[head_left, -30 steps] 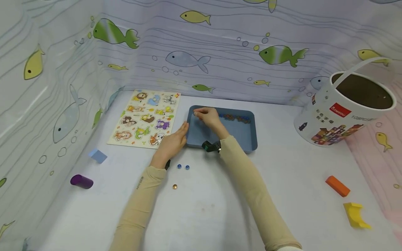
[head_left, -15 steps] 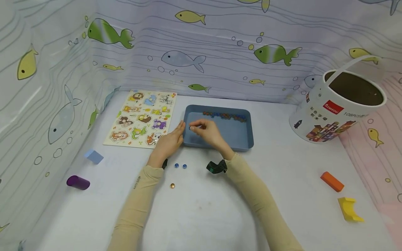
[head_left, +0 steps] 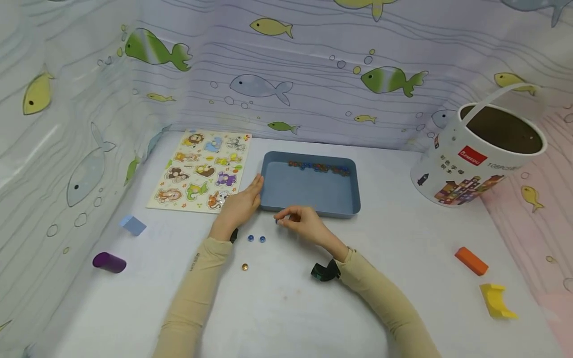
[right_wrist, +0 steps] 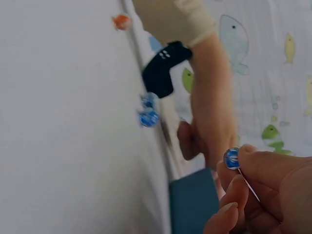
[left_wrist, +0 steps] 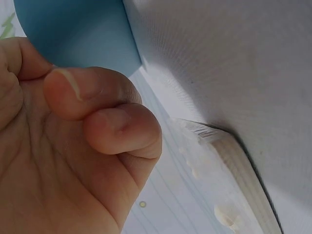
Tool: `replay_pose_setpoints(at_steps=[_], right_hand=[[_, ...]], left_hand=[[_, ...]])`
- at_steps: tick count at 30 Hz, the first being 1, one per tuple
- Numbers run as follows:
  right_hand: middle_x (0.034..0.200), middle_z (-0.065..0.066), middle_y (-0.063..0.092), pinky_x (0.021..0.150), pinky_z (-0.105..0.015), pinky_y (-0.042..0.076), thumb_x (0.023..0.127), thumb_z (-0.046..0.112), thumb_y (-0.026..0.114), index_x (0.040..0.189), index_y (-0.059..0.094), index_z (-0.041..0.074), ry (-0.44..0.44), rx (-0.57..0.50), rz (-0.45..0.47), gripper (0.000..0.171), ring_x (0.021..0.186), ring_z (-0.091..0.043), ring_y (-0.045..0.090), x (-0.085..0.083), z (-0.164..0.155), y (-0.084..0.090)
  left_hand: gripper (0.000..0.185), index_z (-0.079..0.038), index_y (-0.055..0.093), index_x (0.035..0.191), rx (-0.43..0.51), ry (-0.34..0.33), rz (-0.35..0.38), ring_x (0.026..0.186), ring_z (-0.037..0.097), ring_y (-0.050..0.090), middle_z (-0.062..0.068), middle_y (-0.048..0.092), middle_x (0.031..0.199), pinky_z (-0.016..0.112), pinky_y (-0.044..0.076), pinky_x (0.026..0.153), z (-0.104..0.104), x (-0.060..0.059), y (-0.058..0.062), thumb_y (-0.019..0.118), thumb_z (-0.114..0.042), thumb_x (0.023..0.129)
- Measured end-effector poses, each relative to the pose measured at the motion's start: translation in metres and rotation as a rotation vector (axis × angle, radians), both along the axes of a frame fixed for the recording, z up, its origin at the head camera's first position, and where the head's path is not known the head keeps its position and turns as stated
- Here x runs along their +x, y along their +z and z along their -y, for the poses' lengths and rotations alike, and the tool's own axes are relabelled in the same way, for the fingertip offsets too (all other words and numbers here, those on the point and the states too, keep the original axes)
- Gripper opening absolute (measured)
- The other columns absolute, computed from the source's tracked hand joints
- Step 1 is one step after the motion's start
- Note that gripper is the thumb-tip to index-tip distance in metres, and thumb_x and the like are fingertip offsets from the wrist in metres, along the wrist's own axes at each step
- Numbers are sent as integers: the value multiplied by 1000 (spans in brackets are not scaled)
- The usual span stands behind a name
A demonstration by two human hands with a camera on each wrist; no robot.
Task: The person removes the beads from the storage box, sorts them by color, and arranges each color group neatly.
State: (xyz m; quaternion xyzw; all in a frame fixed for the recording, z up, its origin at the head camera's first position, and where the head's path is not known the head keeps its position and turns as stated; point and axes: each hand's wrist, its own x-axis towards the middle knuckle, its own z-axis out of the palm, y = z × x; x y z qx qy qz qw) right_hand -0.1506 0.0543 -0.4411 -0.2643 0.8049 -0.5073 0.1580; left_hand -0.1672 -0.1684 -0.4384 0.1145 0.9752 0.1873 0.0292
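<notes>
My right hand (head_left: 309,226) pinches a small round blue bead (right_wrist: 232,158) between thumb and fingertips, just in front of the blue-grey tray (head_left: 313,215). Along the tray's far wall lies a row of blue and orange-brown beads (head_left: 320,167). My left hand (head_left: 239,209) rests against the tray's left wall, its longer fingers extended; two fingers (left_wrist: 124,129) look bent in the left wrist view. On the table between my forearms sit two blue beads (head_left: 256,238) and, nearer to me, one amber bead (head_left: 244,267).
An animal puzzle board (head_left: 201,171) lies left of the tray. A light blue block (head_left: 133,225) and a purple cylinder (head_left: 109,262) are at far left. To the right are a white bucket (head_left: 470,159), an orange block (head_left: 471,261) and a yellow arch block (head_left: 497,301).
My right hand has moved from over the tray's left part toward me, past its front edge, and the blue bead shows in its fingertips. My left hand stays at the tray's side.
</notes>
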Motion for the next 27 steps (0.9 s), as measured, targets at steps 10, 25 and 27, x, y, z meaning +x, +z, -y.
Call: replay_pose_setpoints(at_steps=[10,25,27], right_hand=[[87,1,70,57,-17,41,87,14,72,102,74,15,163,121,-41,15,60,-4,48,9,4,-24],[99,-4,71,59,-19,41,93,17,65,108,71,10,220,89,7,18,65,-7,49,2,0,-5],[106,-8,71,65,-19,46,95,16,61,111,70,6,204,47,56,20,74,-12,58,-3,-2,3]], left_hand=[[54,-9,22,154,14,-7,4,94,34,68,5,20,161,32,48,52,0,-1,-1,35,-21,103],[55,-10,22,155,17,7,-1,98,35,67,5,20,162,38,52,59,-1,0,-2,36,-21,103],[55,-10,22,154,21,9,-7,92,34,68,5,21,161,36,51,57,0,0,-2,36,-21,102]])
